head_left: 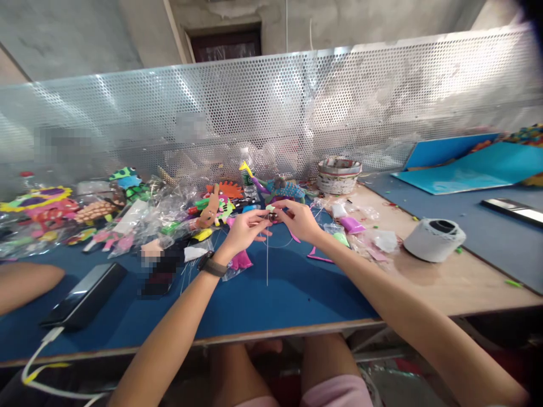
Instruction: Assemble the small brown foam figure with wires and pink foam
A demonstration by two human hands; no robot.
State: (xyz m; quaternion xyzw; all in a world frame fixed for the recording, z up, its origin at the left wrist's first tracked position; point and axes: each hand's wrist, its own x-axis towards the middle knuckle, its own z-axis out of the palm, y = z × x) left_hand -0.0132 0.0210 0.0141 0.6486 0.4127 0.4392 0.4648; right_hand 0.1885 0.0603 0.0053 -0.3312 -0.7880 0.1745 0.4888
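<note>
One small dark-and-green piece (273, 215) is pinched above the blue surface (297, 299) between the nearly closed fingers of the left hand (244, 230) and right hand (300, 220); it looks partly made, with finishing seemingly left, and a thin rod (267, 260) hangs below

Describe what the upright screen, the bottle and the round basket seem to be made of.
The screen looks like bare, shiny metal: grey, punched with holes, catching bright reflections. The bottle is probably smooth plastic, being see-through. The basket looks woven, perhaps from paper or cane, its whitish surface rough and uneven.
</note>
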